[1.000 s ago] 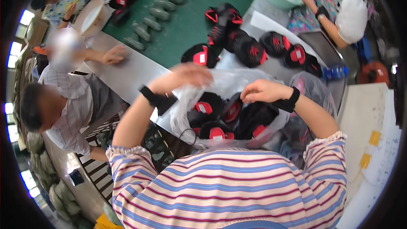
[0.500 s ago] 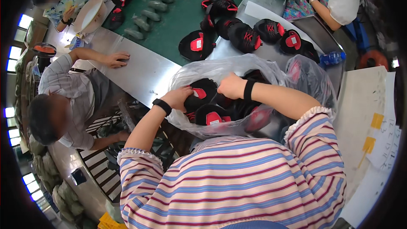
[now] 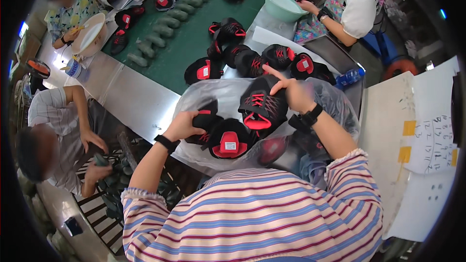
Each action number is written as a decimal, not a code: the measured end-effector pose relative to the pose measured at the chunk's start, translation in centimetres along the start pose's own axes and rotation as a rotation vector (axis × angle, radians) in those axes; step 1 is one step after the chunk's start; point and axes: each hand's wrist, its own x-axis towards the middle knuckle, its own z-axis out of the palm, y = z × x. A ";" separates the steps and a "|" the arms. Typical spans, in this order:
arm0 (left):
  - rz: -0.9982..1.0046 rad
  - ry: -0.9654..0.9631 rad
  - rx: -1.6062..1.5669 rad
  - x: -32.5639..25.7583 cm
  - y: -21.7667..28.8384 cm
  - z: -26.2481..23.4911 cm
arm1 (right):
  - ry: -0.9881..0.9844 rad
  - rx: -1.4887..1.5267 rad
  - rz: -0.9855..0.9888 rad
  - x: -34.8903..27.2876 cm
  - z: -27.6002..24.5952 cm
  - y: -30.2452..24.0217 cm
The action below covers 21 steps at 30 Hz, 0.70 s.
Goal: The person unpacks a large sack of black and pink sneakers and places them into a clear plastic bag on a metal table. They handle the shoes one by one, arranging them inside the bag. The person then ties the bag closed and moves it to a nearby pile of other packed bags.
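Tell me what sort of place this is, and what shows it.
Most likely a shoe factory's production line. Dark green foot-shaped forms lie in a row along the long green work surface, black-and-red shoe uppers are gathered nearby, and co-workers are posted on both sides.

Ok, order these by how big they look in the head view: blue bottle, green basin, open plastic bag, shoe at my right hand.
1. Plastic bag
2. Shoe and basin, unranked: the shoe looks larger but is nearer.
3. Bottle
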 end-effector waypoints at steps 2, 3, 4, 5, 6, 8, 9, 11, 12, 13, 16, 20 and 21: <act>-0.046 0.081 -0.123 -0.8 1.6 -1.7 | -0.002 -0.381 -0.003 -0.6 -0.5 0.2; -0.070 0.124 -0.180 -1.1 2.1 -2.2 | -0.032 -0.453 0.036 -1.1 -1.6 1.0; -0.137 0.124 -0.221 -1.5 2.4 -2.6 | -0.063 -0.452 0.087 -1.4 -2.2 1.3; -0.128 0.189 -0.492 -2.0 1.6 -2.2 | -0.103 -0.453 0.142 -1.7 -2.4 1.5; -0.111 0.256 -0.763 -2.3 -0.1 -1.3 | -0.078 -0.272 0.153 -2.0 -2.6 1.5; -0.022 0.271 -1.242 -3.0 -1.9 -0.3 | -0.064 0.137 0.175 -2.2 -3.0 0.0; 0.002 0.252 -1.386 -3.4 -2.2 -0.1 | -0.061 0.346 0.202 -1.9 -2.6 -1.3; 0.068 0.193 -1.672 -3.5 -1.0 0.4 | -0.037 0.451 0.225 -1.1 -2.3 -2.3; 0.055 0.244 -1.661 -3.1 -2.3 1.8 | -0.004 0.579 0.233 -0.2 -1.7 -2.8; -0.028 0.338 -1.832 -2.6 -1.9 2.6 | 0.023 0.456 0.199 0.5 -1.4 -2.7; 0.027 0.575 -1.510 -1.3 2.4 0.9 | 0.087 0.154 0.109 2.6 -1.1 -3.4; -0.016 0.660 -0.865 -2.1 4.0 -3.2 | -0.068 0.266 0.086 4.3 1.1 -7.5; -0.027 0.693 -0.707 -1.9 3.7 -3.8 | -0.125 0.274 0.157 4.6 0.4 -7.4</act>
